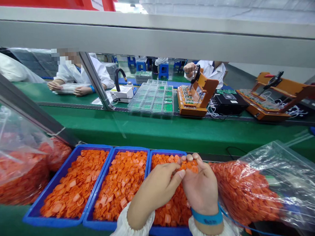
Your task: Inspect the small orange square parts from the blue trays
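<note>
My right hand [200, 188] is cupped with the palm up, and several small orange plastic pieces [191, 165] lie in its curled fingers. From the left, my left hand [161, 184] reaches over to these pieces, its thumb and fingertips closed at their edge on an orange piece; part of the fingertips is hidden. Both hands are above the right-hand blue tray [170, 231], which is full of the same square orange pieces. A blue band [207, 217] circles my right wrist.
Two more blue trays [59, 221] of orange pieces stand to the left. Clear bags of pieces flank them, one bag [248, 190] at right. Beyond are a clear compartment tray [153, 98], orange fixtures [196, 109] and co-workers in white. A metal shelf beam [153, 37] crosses overhead.
</note>
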A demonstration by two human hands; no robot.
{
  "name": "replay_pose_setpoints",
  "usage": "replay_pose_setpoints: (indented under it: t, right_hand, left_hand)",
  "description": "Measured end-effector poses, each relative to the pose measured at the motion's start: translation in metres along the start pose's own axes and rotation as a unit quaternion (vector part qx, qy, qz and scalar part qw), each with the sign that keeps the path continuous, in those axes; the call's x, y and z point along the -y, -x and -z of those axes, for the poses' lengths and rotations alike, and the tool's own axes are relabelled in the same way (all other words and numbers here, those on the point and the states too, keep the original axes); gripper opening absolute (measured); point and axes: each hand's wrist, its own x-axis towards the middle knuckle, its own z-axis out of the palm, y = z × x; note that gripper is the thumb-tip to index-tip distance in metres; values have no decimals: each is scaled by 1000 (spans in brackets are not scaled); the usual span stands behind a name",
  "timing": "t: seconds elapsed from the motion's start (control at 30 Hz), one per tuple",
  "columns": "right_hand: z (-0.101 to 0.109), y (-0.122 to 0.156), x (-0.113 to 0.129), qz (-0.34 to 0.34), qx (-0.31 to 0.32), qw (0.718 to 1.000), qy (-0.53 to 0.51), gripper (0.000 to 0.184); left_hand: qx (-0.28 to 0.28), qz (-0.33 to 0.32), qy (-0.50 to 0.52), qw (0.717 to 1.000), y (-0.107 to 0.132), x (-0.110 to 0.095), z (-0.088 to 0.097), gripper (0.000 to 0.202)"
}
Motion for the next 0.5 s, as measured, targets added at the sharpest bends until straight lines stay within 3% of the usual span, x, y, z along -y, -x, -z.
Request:
replay_pose_setpoints:
  t: [0.5]
  right_hand:
    - [-2, -3, 1, 36, -106, 993, -25, 13]
  left_hand:
    - [-12, 5, 23, 1000, -1, 4, -2, 4]
